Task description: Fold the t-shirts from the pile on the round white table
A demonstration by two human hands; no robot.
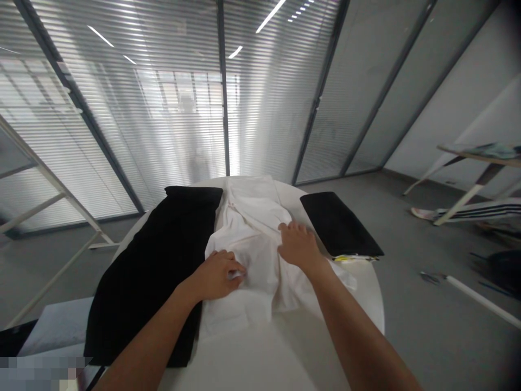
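Note:
A white garment lies creased and partly spread over the middle of a round white table. My left hand rests on its left part, fingers bent and thumb held apart, with no cloth visibly pinched. On the garment's right side, my right hand lies with its fingers stretched forward over the fabric. To the left, a large black cloth is laid flat, its edge touching or close beside the white one. What kind of garment the white one is, I cannot tell.
A flat black folded item with a yellow and white edge lies at the table's right. A white metal frame stands on the left. On the right are another table and a white pole. Blind-covered glass panels rise behind.

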